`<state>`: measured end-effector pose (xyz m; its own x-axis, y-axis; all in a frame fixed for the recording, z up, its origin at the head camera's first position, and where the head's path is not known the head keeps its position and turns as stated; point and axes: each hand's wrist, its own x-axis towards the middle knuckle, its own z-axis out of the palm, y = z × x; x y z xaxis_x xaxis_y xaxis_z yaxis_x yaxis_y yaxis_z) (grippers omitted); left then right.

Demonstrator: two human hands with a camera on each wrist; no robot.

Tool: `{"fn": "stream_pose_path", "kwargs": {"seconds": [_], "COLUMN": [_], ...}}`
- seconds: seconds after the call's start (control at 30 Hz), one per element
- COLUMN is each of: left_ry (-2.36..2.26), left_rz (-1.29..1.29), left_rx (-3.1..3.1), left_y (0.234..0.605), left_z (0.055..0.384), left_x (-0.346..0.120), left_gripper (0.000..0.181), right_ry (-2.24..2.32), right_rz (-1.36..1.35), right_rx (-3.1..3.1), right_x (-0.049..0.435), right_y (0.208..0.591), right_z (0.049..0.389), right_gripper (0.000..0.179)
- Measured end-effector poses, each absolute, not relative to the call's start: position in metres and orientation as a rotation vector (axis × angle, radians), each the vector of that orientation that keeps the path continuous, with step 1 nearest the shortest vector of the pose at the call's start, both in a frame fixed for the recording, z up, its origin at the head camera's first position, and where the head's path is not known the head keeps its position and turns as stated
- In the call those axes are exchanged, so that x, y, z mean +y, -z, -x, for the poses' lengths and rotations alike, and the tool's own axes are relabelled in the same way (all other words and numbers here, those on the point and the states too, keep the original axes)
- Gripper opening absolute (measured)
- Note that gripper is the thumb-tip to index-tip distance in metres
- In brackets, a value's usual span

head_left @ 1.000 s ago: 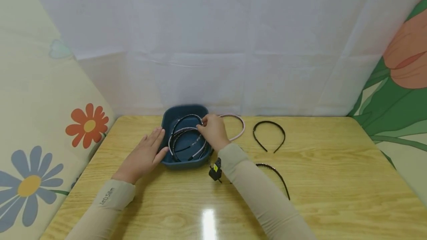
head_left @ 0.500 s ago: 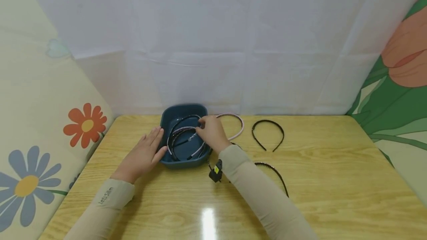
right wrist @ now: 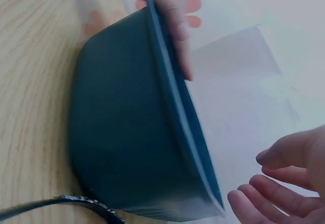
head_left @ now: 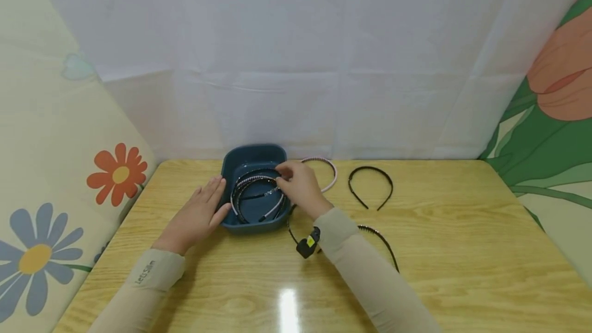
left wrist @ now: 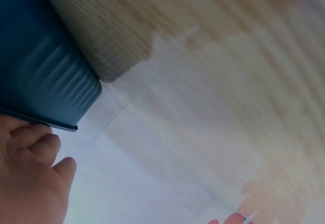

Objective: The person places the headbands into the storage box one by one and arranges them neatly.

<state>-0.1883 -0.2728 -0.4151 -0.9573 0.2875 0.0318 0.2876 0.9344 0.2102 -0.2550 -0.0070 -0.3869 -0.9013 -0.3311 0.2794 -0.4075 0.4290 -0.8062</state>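
Observation:
A dark blue plastic bin (head_left: 256, 228) stands near the table's back edge, with several headbands (head_left: 250, 180) lying overlapped inside, black ones and a pale one with dark teeth. My left hand (head_left: 191, 220) rests against the bin's left rim, fingers extended; the left wrist view shows its fingertips (left wrist: 38, 132) touching the rim. Over the right rim hovers my right hand (head_left: 300, 186), covering part of the headbands in the head view. In the right wrist view its thumb and fingers (right wrist: 277, 196) are loosely bent and slightly apart, with nothing visible between them.
Right of the bin lies a pale pink headband (head_left: 334, 173), partly behind my right hand. A black headband (head_left: 390, 189) lies farther right, and another black one (head_left: 386, 243) is partly under my right forearm. A white cloth (head_left: 296, 91) hangs behind the table (head_left: 231, 292).
The upper black headband has dropped lower into the bin, onto the others. My right hand has let go of it and shifted slightly right. My left hand stays at the rim.

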Motion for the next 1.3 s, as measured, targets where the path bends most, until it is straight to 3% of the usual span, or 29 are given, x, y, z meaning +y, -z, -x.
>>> {"fn": "stream_pose_path", "kwargs": {"seconds": [0.67,1.3], "left_ry": [0.348,0.350], "left_rz": [0.464,0.467], "left_rx": [-3.080,-3.071], "left_y": [0.416,0.417], "left_z": [0.187,0.187], "left_x": [-0.273,-0.274], "left_gripper": [0.074,0.074], "right_ry": [-1.474,-1.519], "right_rz": [-0.531,-0.107], "right_rx": [-2.446,-2.490], "right_x": [0.072,0.152], "right_y": [0.379,0.405], "right_z": [0.245,0.260], "right_gripper": [0.019,0.026]}}
